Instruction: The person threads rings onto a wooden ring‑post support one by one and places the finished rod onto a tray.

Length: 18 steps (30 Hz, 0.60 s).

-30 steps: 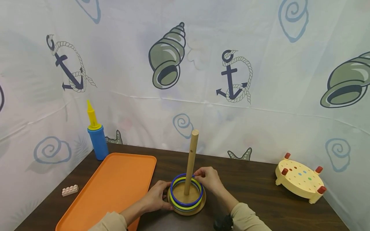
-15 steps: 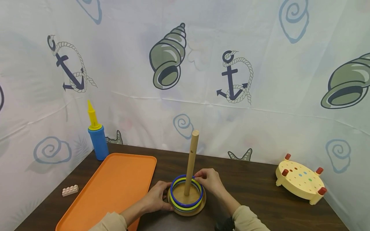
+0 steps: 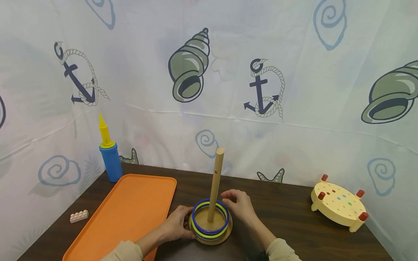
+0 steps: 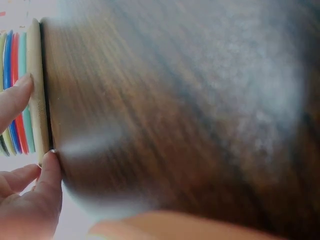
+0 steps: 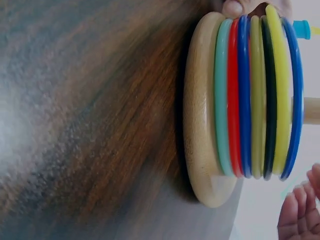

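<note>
A wooden ring-stacking stand with a round base [image 5: 200,110] and an upright peg [image 3: 216,185] stands on the dark table. Several coloured rings encircle the peg in a stack, a blue ring [image 5: 298,100] on top and a yellow ring [image 5: 280,95] just beneath it. My left hand [image 3: 176,224] grips the base from the left, its thumb and fingertips on the wooden rim [image 4: 37,95]. Just right of the stack, my right hand [image 3: 241,207] is held apart from the blue ring, its fingers loosely bent around nothing.
An orange tray [image 3: 130,210] lies left of the stand, with a pale pink toy brick [image 3: 79,216] beyond its left edge. A blue and yellow hand pump [image 3: 111,159] stands at the back left. A cream pegged board [image 3: 337,201] sits at the right.
My right hand has let go of the blue top ring and moved slightly right, away from it. My left hand stays at the base, and the rings have not visibly moved.
</note>
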Each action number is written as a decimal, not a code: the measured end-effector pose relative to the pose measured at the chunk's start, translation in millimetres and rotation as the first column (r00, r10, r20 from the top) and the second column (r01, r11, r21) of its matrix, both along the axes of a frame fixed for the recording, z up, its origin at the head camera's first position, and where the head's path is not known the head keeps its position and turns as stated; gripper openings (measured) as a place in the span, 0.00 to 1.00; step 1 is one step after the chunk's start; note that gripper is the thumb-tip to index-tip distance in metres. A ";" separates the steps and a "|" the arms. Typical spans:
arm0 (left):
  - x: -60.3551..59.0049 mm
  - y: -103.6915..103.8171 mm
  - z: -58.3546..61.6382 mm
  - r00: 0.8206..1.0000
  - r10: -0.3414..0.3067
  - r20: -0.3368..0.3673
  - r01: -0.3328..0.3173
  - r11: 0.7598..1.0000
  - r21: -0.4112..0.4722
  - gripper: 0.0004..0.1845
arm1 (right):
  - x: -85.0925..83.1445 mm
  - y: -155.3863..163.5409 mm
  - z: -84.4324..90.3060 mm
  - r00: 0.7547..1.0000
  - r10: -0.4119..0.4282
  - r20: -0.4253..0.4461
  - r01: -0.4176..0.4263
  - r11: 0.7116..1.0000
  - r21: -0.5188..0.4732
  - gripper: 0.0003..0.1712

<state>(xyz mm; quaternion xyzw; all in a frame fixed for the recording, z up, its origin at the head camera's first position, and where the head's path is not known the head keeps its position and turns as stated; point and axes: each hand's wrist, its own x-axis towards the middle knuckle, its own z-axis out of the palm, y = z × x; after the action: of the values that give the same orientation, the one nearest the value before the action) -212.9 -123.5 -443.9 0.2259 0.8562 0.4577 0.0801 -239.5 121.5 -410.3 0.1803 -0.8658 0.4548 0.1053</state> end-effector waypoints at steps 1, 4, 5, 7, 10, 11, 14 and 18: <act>0.0 -0.8 0.5 1.000 -0.002 -0.002 0.002 1.000 -0.006 0.44 | 0.9 -0.1 0.7 1.000 0.011 0.006 -0.011 1.000 -0.021 0.07; 1.1 -6.3 3.9 1.000 -0.006 0.005 0.006 1.000 -0.007 0.45 | 4.6 -0.3 2.5 0.997 0.067 0.034 -0.063 0.993 -0.097 0.11; 2.1 -9.2 5.8 1.000 -0.003 0.008 0.003 1.000 -0.005 0.45 | 5.9 -0.7 2.6 0.995 0.091 0.046 -0.085 0.989 -0.122 0.13; 3.4 -16.0 10.2 1.000 0.006 0.001 -0.006 1.000 0.003 0.44 | 7.8 -1.7 3.0 0.989 0.137 0.058 -0.127 0.979 -0.160 0.16; 4.2 -27.3 19.2 0.999 0.043 -0.027 -0.042 0.999 0.016 0.42 | 9.2 -4.6 3.5 0.980 0.192 0.055 -0.178 0.964 -0.199 0.20; 3.8 -31.7 22.0 0.998 0.060 -0.030 -0.060 0.998 0.023 0.41 | 9.3 -6.0 3.9 0.976 0.210 0.051 -0.195 0.957 -0.213 0.21; 2.7 -46.0 30.5 0.986 0.160 -0.047 -0.159 0.987 0.015 0.39 | 9.4 -10.6 4.9 0.970 0.243 0.022 -0.231 0.943 -0.238 0.21; -1.4 -73.2 39.2 0.953 0.289 -0.095 -0.293 0.955 -0.033 0.36 | 10.9 -15.9 7.3 0.970 0.242 -0.005 -0.236 0.940 -0.246 0.19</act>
<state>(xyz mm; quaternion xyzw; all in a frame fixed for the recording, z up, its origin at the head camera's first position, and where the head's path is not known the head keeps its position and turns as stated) -214.4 -196.7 -404.7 0.1155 0.8933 0.4338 -0.0212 -228.6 105.6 -403.0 0.2637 -0.7761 0.5697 0.0597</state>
